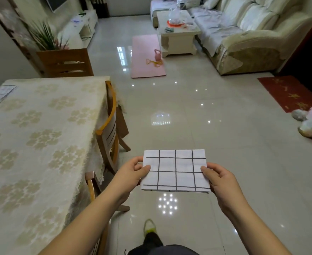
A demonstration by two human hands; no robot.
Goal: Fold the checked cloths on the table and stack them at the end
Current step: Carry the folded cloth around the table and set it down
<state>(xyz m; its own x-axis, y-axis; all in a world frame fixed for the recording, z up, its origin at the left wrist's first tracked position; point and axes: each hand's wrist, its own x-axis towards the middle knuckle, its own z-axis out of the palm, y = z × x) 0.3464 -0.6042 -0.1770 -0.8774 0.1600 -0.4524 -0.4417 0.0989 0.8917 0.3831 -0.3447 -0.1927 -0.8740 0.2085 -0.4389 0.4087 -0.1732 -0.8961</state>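
A folded white cloth with a black check pattern [175, 171] hangs flat in the air over the tiled floor, to the right of the table. My left hand [133, 172] pinches its left edge, thumb on top. My right hand [217, 177] pinches its right edge the same way. A second folded checked cloth [2, 93] lies on the table [41, 144] at its far left corner, well away from both hands.
The table wears a cream floral tablecloth. Wooden chairs [111, 129] stand along its right side and one at its far end. Beyond lie a pink mat [147, 57], a coffee table [177, 34], a sofa [243, 34], a red doormat [289, 92] and bags [311, 122].
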